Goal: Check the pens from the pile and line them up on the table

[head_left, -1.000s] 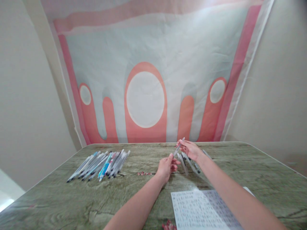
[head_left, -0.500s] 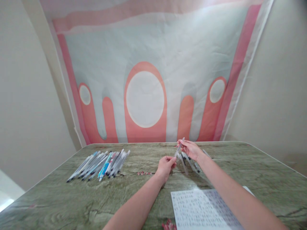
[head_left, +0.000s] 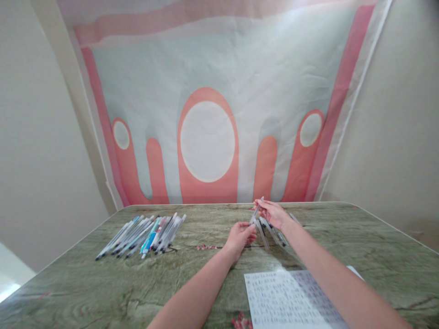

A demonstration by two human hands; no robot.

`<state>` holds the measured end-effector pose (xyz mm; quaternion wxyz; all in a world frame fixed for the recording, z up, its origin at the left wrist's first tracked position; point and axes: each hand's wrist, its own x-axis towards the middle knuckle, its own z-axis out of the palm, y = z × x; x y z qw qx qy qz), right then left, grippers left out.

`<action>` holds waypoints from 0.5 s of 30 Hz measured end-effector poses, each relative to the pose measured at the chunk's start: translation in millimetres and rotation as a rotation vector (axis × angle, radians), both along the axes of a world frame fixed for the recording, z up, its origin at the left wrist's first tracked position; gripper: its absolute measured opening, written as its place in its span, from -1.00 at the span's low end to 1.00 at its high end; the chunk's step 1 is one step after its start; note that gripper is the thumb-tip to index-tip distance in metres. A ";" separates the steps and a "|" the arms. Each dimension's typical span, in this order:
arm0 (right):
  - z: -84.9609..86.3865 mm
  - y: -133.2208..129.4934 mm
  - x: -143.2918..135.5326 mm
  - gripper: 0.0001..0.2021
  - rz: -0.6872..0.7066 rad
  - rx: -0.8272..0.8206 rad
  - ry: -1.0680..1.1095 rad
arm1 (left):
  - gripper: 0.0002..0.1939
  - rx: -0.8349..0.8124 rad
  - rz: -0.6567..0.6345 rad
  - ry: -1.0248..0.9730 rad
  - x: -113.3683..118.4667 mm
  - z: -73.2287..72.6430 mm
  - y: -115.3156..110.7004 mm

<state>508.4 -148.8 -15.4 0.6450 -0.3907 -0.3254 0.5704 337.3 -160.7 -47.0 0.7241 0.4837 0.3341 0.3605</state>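
A clear pen (head_left: 256,211) is held at a slant between both hands, above the table's far right part. My right hand (head_left: 272,214) pinches its upper end. At its lower end, my left hand (head_left: 240,236) has thumb and fingers closed on it. Just beneath and beside my hands lie several clear pens with dark tips (head_left: 270,230), partly covered by my right hand and forearm. On the left of the table, a row of many pens (head_left: 137,235) lies side by side at a slant, with blue, white and clear barrels.
A sheet with handwriting (head_left: 284,297) lies at the front right, partly under my right forearm. The wood-patterned table (head_left: 85,288) has printed pink flowers. Behind its far edge hangs a pink and grey cloth (head_left: 212,55).
My left hand's fingers have shifted slightly to the right around the pen's lower end. The right hand and the pen are nearly still.
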 end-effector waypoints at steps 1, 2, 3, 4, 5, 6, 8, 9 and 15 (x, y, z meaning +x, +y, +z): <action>-0.6 0.4 0.3 -0.90 0.000 0.002 0.000 | -0.61 0.025 0.020 0.016 0.4 -1.9 0.3; -1.2 0.7 0.6 -0.90 0.000 0.002 -0.001 | -0.62 0.044 0.033 0.025 0.7 -3.9 0.7; -1.9 1.1 1.0 -0.90 -0.002 0.001 -0.003 | -0.63 0.057 0.040 0.027 0.9 -5.6 1.3; -2.5 1.5 1.4 -0.90 -0.003 -0.001 -0.007 | -0.64 0.064 0.038 0.020 1.0 -7.0 1.9; -3.1 1.7 1.9 -0.89 -0.003 -0.002 -0.010 | -0.64 0.062 0.027 0.011 1.1 -7.8 2.4; -3.6 1.9 2.4 -0.89 -0.003 -0.003 -0.012 | -0.64 0.054 0.010 0.003 1.1 -8.0 2.9; -4.5 2.2 3.2 -0.89 -0.001 -0.002 -0.012 | -0.61 0.030 -0.031 -0.004 1.1 -7.1 3.3; -4.8 2.3 3.4 -0.88 -0.001 0.001 -0.010 | -0.59 0.020 -0.055 -0.003 1.1 -6.1 3.2; -3.9 1.4 0.9 -0.89 0.004 -0.006 -0.009 | -0.51 0.073 -0.088 0.044 2.9 -3.6 -1.3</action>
